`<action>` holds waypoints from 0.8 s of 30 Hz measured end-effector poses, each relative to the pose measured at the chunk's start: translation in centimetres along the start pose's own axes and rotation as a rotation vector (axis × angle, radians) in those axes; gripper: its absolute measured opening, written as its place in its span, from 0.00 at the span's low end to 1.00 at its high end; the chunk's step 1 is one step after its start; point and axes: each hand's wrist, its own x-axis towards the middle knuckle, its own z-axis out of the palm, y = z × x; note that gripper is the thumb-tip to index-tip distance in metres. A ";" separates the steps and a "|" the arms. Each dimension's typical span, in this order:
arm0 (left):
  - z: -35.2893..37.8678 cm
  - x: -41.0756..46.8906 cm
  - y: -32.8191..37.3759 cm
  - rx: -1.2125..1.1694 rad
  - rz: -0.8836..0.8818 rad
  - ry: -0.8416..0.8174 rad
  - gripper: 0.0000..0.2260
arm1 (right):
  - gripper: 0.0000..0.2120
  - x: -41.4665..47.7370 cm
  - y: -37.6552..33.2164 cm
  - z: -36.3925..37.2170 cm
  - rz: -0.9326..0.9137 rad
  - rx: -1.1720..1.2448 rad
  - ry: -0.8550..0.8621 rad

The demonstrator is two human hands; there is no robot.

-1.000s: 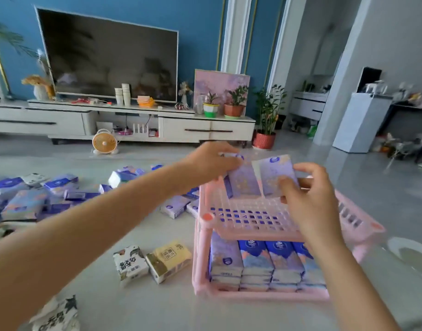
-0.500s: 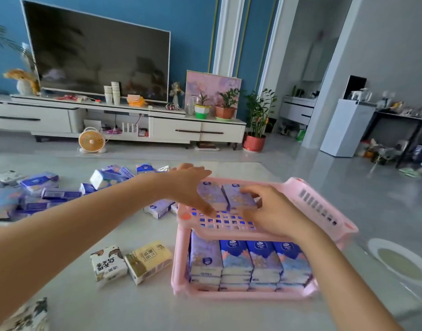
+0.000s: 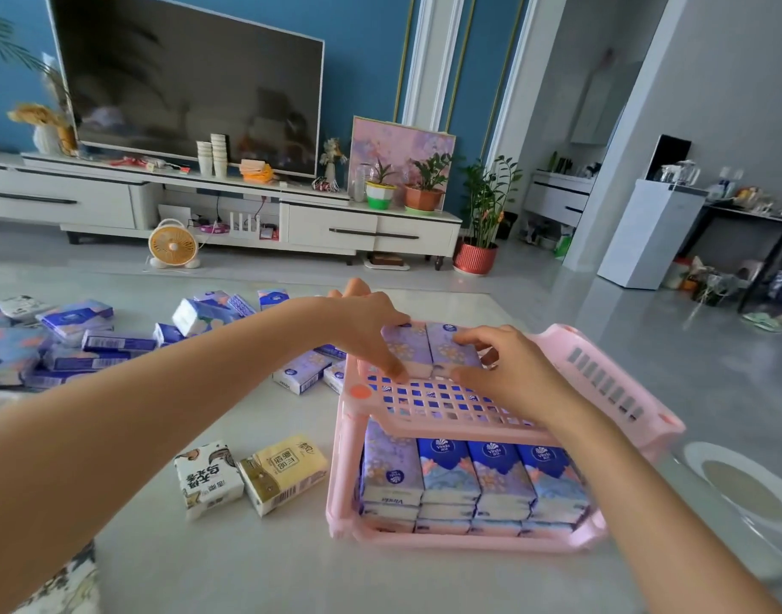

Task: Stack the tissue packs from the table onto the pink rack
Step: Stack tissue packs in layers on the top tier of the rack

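A pink two-tier rack stands on the pale table. Its lower tier is packed with several blue and purple tissue packs. Two purple tissue packs lie side by side on the far left of the perforated upper tier: the left pack and the right pack. My left hand grips the left pack, thumb at its near edge. My right hand holds the right pack with curled fingers. Several loose packs lie scattered on the table to the left.
A white patterned pack and a yellow pack lie just left of the rack. More purple packs sit behind the rack's left corner. A round white dish sits at the right. A TV cabinet stands beyond the table.
Both hands have lowered the two purple packs from above the rack down flat onto the upper tier. The view has also tilted slightly downward and closer.
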 end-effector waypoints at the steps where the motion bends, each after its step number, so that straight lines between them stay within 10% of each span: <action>1: 0.0 0.0 0.1 -0.013 -0.002 0.005 0.40 | 0.21 -0.1 0.0 0.0 -0.001 -0.009 0.000; 7: 0.3 -1.5 -0.5 -0.350 0.021 0.054 0.44 | 0.26 -0.4 -1.4 -0.6 0.024 -0.096 -0.022; 11: -0.2 -4.1 -5.2 -0.800 -0.044 0.413 0.28 | 0.17 -1.8 -6.3 -0.1 -0.175 -0.002 0.217; 17: 4.7 -8.0 -14.3 -0.547 -0.394 0.482 0.13 | 0.09 -5.0 -15.9 8.9 -0.458 0.336 0.074; 24: 7.4 -10.4 -18.6 -0.295 -0.398 0.368 0.19 | 0.25 2.8 -14.8 20.8 -0.012 0.130 0.017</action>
